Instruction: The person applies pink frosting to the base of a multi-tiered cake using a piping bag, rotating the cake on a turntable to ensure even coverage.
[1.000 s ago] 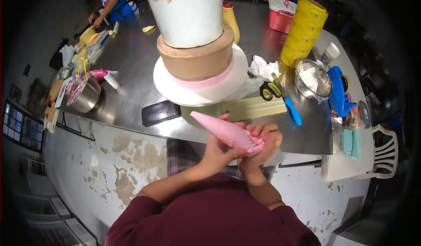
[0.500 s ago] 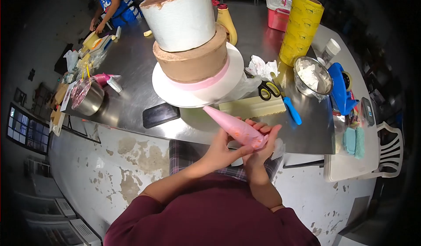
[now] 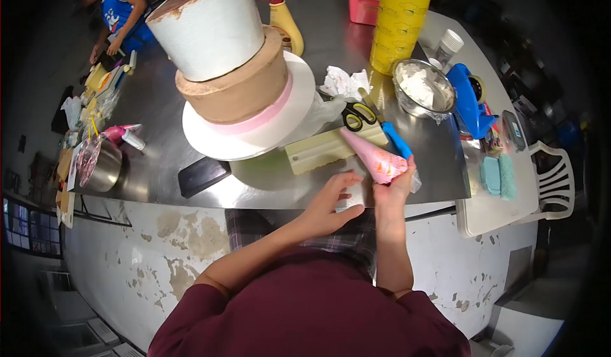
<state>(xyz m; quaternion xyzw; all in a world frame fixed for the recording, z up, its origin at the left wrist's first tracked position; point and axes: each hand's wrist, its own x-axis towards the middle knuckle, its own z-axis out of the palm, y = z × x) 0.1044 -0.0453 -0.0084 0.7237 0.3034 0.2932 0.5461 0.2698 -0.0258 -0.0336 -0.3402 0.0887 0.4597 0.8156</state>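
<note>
Right hand [image 3: 396, 188] grips a pink cone-shaped piping bag [image 3: 372, 156]; left hand [image 3: 334, 198] hangs open, holding nothing, over the steel table [image 3: 254, 185]; no writing readable.

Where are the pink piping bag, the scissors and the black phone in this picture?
pink piping bag [image 3: 375, 158]: head view, on the middle of the pink cone.
scissors [image 3: 356, 116]: head view, on the yellow and black handle loops.
black phone [image 3: 202, 175]: head view, on the middle of its dark screen.
</note>
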